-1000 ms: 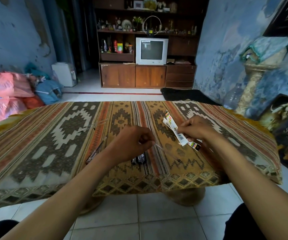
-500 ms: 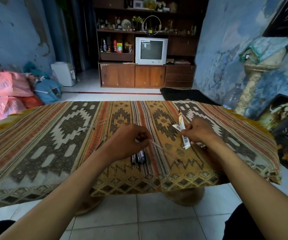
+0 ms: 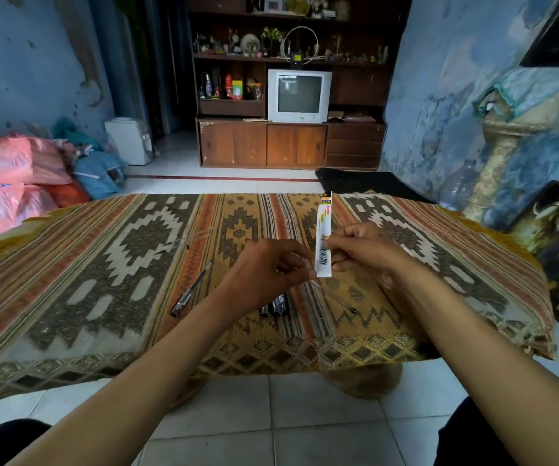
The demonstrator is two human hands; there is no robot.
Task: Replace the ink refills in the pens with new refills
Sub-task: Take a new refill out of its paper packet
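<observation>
Refill packet (image 3: 324, 242) upright, pinched between my right hand (image 3: 367, 248) and left hand (image 3: 264, 272), to tear it open.

Pretty dim indoor shot, soft bluish daylight with no hard shadows; the brightest bit is the pale tiled floor (image 3: 170, 176) at the back. Wide-angle lens bends everything near the edges, so the patterned table cover (image 3: 103, 264) bows and the walls lean in. Both forearms look smeared with motion blur, and detail goes mushy in the dark shelf unit (image 3: 291, 62).
</observation>
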